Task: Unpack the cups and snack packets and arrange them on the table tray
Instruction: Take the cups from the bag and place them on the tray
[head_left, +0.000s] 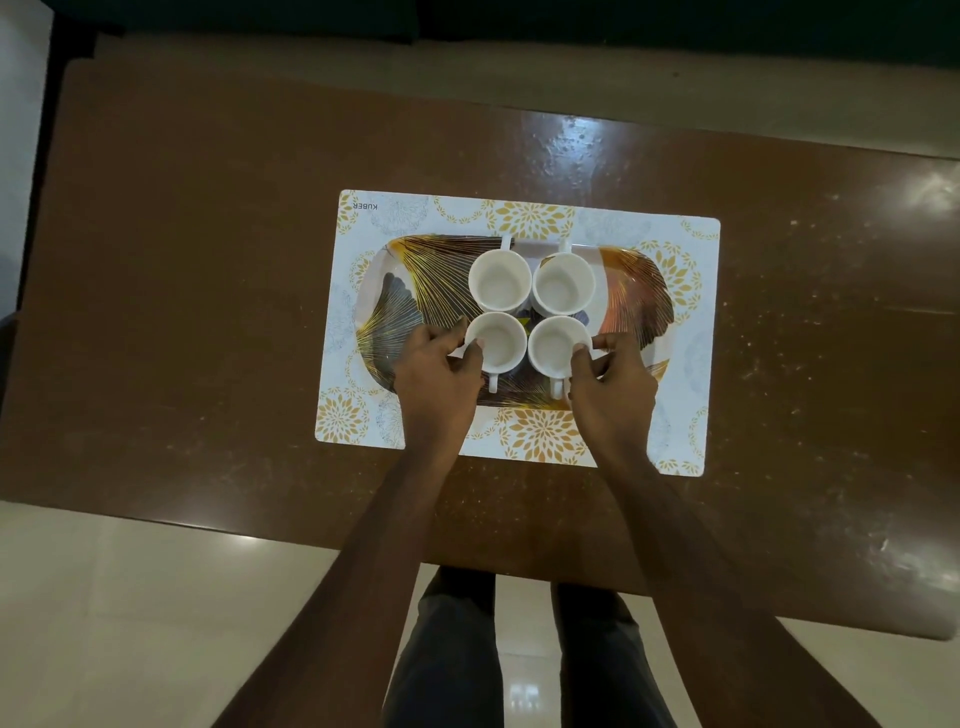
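- White ceramic: four cups stand mouth-up in a two-by-two block on the tray (410, 280), which lies on a patterned placemat (535, 431) on the brown bench (208, 260).
- The left hand (436, 374) grips the near-left cup (496, 347), its fingers (474, 353) curled over the rim on the outer side.
- The right hand (613, 384) grips the near-right cup (558, 345) the same way on its outer rim.
- The far-left cup (500, 280) and far-right cup (562, 283) stand free, handles pointing away; the near pair's handles point toward the person.
- Judged step: final seating or squaring of the near pair; the cup part of the task looks nearly done.
- Risk: the four cups sit very close, so an inward push on either near cup could knock it against its neighbour or a far cup and chip a rim.
- Risk: a rim-only pinch gives little control; a cup could tilt or slip on lifting.
- Risk: the glossy tray may slide on the placemat under a sideways push.
- Hidden: both palms and thumbs, so full contact cannot be confirmed.
- Not in view: any snack packets or the packaging.
- Hard to tell: whether the near cups rest on the tray or are slightly raised.
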